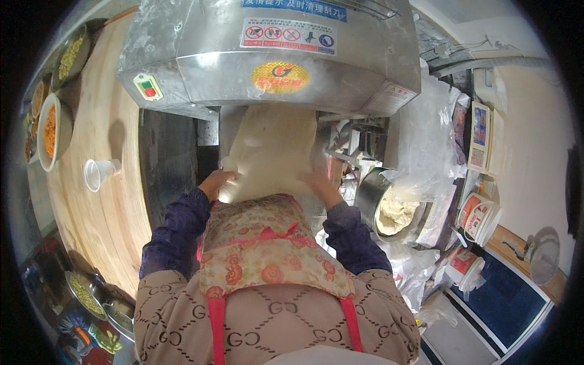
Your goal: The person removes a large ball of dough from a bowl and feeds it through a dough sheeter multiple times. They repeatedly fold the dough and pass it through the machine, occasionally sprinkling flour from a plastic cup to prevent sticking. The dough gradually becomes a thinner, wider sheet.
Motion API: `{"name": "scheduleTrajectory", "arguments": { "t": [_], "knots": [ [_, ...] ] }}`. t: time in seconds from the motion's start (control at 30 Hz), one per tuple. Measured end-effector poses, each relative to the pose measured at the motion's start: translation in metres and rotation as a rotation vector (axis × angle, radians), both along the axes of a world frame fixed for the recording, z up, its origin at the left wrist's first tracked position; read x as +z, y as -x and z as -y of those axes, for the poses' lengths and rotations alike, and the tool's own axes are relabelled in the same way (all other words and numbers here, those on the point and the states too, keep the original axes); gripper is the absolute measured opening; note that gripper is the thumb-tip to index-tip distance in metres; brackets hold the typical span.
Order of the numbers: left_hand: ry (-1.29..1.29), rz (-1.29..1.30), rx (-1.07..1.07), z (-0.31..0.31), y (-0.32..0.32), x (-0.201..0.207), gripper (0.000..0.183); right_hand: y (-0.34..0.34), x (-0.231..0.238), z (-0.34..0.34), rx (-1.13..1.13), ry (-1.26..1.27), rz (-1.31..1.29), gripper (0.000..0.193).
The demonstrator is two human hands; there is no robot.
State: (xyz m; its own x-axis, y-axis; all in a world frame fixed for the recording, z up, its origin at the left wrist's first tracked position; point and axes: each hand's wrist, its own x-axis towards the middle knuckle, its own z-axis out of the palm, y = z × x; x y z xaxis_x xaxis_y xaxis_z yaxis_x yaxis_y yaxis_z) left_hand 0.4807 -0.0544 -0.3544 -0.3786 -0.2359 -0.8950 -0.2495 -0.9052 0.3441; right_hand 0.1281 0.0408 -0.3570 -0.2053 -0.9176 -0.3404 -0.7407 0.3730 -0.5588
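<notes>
A wide, pale dough sheet (pixel 272 149) comes out from under a steel dough-rolling machine (pixel 207 73) and hangs down toward my apron. My left hand (pixel 217 182) is at the sheet's left edge, its fingers closed on the dough. On the opposite edge, my right hand (pixel 323 187) is smeared by motion, so its fingers and grip cannot be made out. Part of the sheet near both hands is blurred too. The sheet's upper end is hidden beneath the machine's housing.
Left of the machine runs a wooden tabletop (pixel 106 213) with a clear plastic cup (pixel 100 174) and a bowl of orange shreds (pixel 51 132). To the right, a metal pot (pixel 372 194) holds a pale yellow mass. White tubs (pixel 483 219) and plastic bags stand beyond it.
</notes>
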Motion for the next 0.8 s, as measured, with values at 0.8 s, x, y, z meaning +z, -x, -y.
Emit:
{"name": "scheduleTrajectory", "arguments": {
  "t": [0.8],
  "knots": [
    [1.311, 0.343, -0.542, 0.052, 0.036, -0.008, 0.096, 0.035, -0.021, 0.066, 0.397, 0.135, -0.018, 0.106]
  ]
}}
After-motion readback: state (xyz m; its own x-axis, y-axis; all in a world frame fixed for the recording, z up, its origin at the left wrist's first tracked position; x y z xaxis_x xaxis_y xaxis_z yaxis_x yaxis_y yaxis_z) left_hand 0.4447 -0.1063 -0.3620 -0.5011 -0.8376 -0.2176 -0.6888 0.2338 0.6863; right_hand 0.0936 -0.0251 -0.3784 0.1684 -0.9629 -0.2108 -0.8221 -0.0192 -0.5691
